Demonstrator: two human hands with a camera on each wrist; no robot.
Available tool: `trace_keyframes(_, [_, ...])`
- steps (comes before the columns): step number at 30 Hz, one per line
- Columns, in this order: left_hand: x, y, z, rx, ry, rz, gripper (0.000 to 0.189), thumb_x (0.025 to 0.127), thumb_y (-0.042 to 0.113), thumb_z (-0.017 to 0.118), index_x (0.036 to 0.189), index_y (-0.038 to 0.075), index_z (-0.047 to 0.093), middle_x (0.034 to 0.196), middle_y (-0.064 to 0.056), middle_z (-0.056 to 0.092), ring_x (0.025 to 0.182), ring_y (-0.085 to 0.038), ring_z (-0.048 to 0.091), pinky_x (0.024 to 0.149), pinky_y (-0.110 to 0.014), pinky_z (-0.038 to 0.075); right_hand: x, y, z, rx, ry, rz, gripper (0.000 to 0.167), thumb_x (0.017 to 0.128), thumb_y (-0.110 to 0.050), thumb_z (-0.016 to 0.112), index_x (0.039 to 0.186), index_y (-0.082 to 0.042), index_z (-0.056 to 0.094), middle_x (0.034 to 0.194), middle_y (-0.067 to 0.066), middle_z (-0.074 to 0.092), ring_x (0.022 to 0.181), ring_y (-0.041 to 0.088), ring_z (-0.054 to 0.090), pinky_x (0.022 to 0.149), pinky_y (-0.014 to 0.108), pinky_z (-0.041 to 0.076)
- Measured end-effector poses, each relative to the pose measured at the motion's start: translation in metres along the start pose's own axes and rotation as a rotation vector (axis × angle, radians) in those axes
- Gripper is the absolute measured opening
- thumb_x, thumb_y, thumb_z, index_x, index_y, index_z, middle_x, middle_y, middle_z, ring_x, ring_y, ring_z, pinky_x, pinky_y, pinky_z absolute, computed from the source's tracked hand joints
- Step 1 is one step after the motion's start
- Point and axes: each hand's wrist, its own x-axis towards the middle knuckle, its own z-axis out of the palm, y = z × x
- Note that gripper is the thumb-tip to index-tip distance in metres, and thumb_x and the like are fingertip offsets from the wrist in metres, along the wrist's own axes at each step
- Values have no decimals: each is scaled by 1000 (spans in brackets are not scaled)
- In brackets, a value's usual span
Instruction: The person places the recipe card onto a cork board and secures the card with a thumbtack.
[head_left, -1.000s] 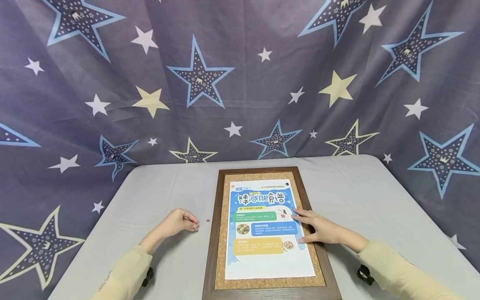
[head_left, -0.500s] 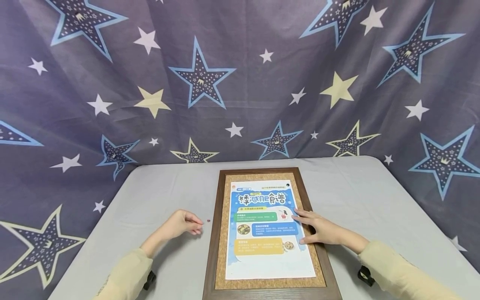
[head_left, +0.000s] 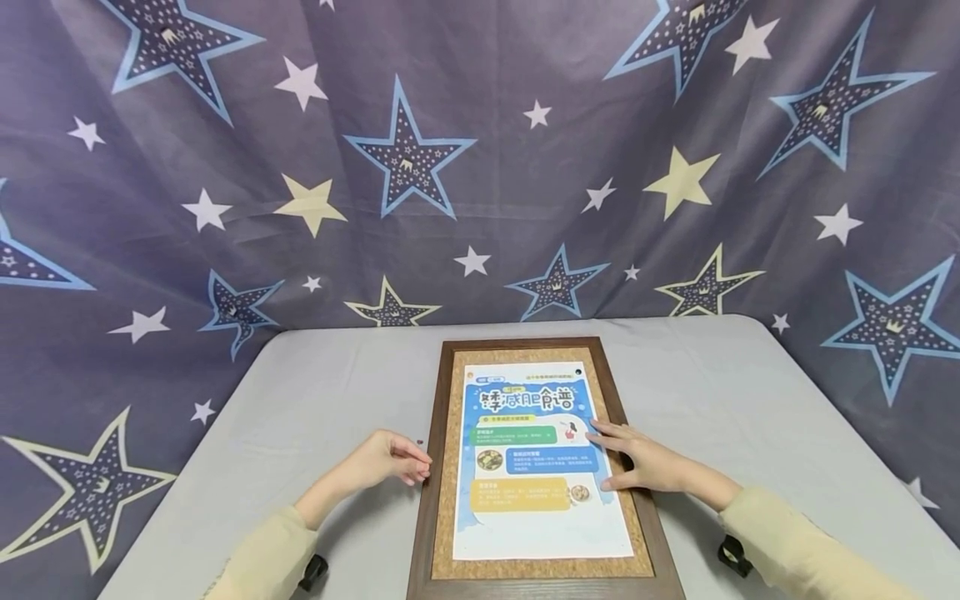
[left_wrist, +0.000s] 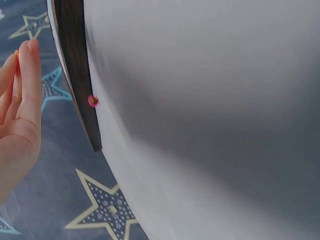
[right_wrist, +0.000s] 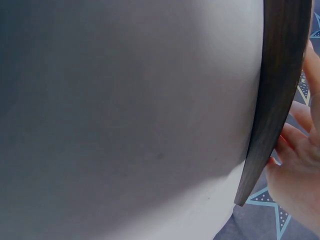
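Observation:
A cork board (head_left: 517, 568) in a brown wooden frame lies on the table, bearing a printed poster (head_left: 543, 533). An orange pushpin (head_left: 470, 375) sits at the poster's top left corner and a black pushpin (head_left: 578, 372) at its top right. My left hand (head_left: 386, 462), at the frame's left side, pinches a small orange pushpin (left_wrist: 17, 53), mostly hidden by the fingers. On the table beside the frame lies a red pushpin (left_wrist: 93, 101). My right hand (head_left: 648, 461) rests across the frame's right side, its spread fingers on the poster's right edge.
The table (head_left: 337, 367) has a light grey cover. Behind and beside it hangs a dark curtain (head_left: 480, 208) with stars. Black wrist straps show under the left sleeve (head_left: 273, 550) and the right sleeve (head_left: 787, 533).
My left hand has moved right, from the bare table to the board's left frame edge. The right hand stays in place on the board. The head view has shifted slightly.

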Motion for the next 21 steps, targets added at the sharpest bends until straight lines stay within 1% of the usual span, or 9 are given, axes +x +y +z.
trace_keyframes(5, [2, 2, 10, 24, -13, 7, 19, 81, 2, 60, 89, -15, 61, 80, -22, 65, 70, -22, 64, 62, -38, 52, 0, 1, 0, 2, -7, 5, 71, 78, -37, 64, 130, 5, 39, 137, 28, 27, 122, 49, 24, 93, 62, 23])
trace_keyframes(9, [3, 2, 17, 40, -16, -4, 19, 79, 4, 63, 88, -12, 63, 79, -19, 65, 68, -19, 63, 61, -34, 53, 0, 1, -1, 0, -8, 4, 71, 78, -37, 64, 129, 5, 39, 137, 28, 27, 122, 49, 24, 94, 62, 22])
trace_keyframes(14, [5, 3, 24, 60, -30, -5, 17, 79, 5, 64, 87, -9, 64, 80, -19, 66, 64, -19, 62, 59, -31, 52, 0, 0, -1, -1, -6, 4, 71, 78, -36, 64, 129, 6, 39, 137, 28, 26, 122, 49, 24, 94, 62, 22])
trace_keyframes(16, [5, 5, 26, 66, -35, 2, 16, 79, 5, 64, 86, -9, 65, 80, -18, 66, 61, -19, 61, 57, -31, 52, 0, 1, -1, -2, -4, 5, 71, 78, -36, 65, 129, 6, 39, 137, 28, 26, 122, 49, 24, 94, 62, 22])
trace_keyframes(18, [3, 13, 31, 80, -36, 1, 14, 79, 4, 63, 85, -9, 65, 79, -18, 66, 59, -20, 60, 56, -33, 52, 0, 1, -1, -4, -4, 6, 71, 78, -37, 64, 129, 6, 39, 137, 27, 27, 122, 48, 24, 94, 61, 22])
trace_keyframes(21, [3, 15, 36, 85, -44, -8, 14, 78, 6, 65, 83, -7, 66, 76, -16, 66, 57, -17, 59, 53, -31, 51, 0, 0, -1, -6, -3, 8, 71, 78, -37, 64, 129, 6, 39, 137, 27, 27, 122, 48, 24, 94, 61, 22])
